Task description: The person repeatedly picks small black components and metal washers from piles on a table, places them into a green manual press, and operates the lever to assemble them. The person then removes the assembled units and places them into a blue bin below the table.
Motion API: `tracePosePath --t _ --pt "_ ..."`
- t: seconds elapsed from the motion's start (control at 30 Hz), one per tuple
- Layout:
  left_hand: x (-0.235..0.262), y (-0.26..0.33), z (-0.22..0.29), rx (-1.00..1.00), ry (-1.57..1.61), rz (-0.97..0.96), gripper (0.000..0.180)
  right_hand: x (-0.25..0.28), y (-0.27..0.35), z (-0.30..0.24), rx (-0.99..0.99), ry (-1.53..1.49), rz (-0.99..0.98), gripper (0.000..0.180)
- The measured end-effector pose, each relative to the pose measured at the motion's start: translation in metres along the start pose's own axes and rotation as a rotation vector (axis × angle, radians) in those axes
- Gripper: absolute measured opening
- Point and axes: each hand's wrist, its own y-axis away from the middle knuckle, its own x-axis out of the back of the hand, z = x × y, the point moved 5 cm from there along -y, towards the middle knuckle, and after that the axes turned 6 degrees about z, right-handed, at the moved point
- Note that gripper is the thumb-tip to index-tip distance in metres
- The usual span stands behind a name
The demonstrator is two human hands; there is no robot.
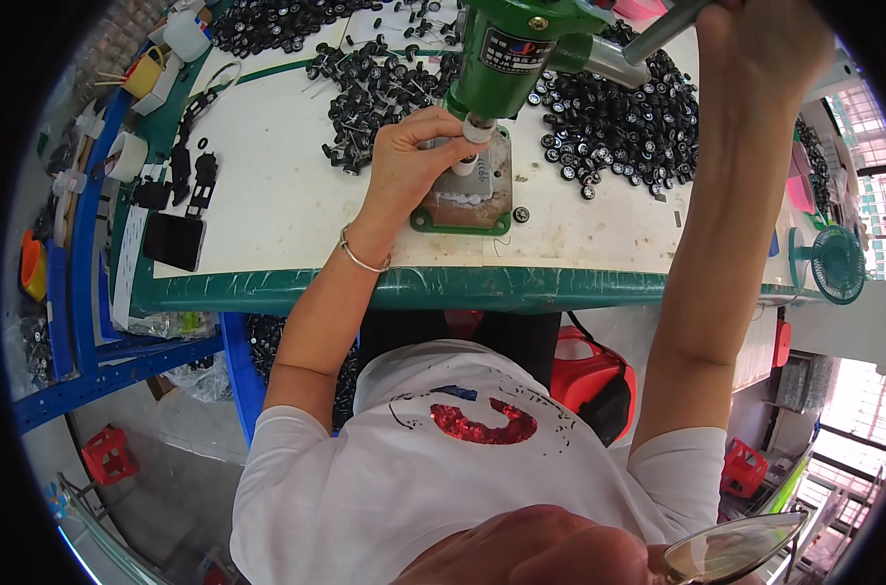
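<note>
Green press | left hand fingers pinching white peg | right hand fingers wrapped round lever

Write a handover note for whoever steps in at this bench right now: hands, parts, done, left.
Left hand: fingers pinched at a small white part on the green press base plate, right under the ram.
Right hand: raised, gripping the press lever.
Parts: small black wheels heaped right of the press, wheels on axles heaped left of it, one loose wheel beside the base.
Done versus left: the heaps cannot be sorted into pressed and unpressed from this view.
</note>
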Motion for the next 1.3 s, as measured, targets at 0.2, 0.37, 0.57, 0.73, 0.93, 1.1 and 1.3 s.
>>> tracePosePath --t 0.2,0.37,0.57,0.73,0.93,1.1,1.3 --pt "0.0 0.002 -0.001 -0.005 -0.015 0.005 0.013 -0.002 0.026 -0.026 0.032 -0.074 0.065 0.035" --pt "0.0 0.004 -0.006 -0.063 -0.093 0.048 0.019 0.003 0.046 -0.037 0.249 -0.24 0.058 0.02" --pt "0.006 0.011 0.001 -0.041 -0.121 0.07 0.033 -0.015 0.038 -0.026 0.041 -0.156 0.168 0.034" --pt "0.002 0.008 0.014 -0.024 -0.095 0.022 0.028 -0.002 -0.007 0.009 -0.319 0.014 0.249 0.03" --pt "0.068 0.005 -0.012 0.239 0.809 0.319 0.024 0.021 -0.03 0.091 -0.579 0.006 0.231 0.021" --pt "0.11 0.019 -0.011 0.261 -0.09 0.132 0.022 0.024 -0.014 0.073 -0.575 0.071 0.221 0.018" --pt "0.073 0.025 -0.005 0.028 -0.896 0.087 0.026 0.035 0.04 0.045 -0.487 0.113 0.262 0.038"
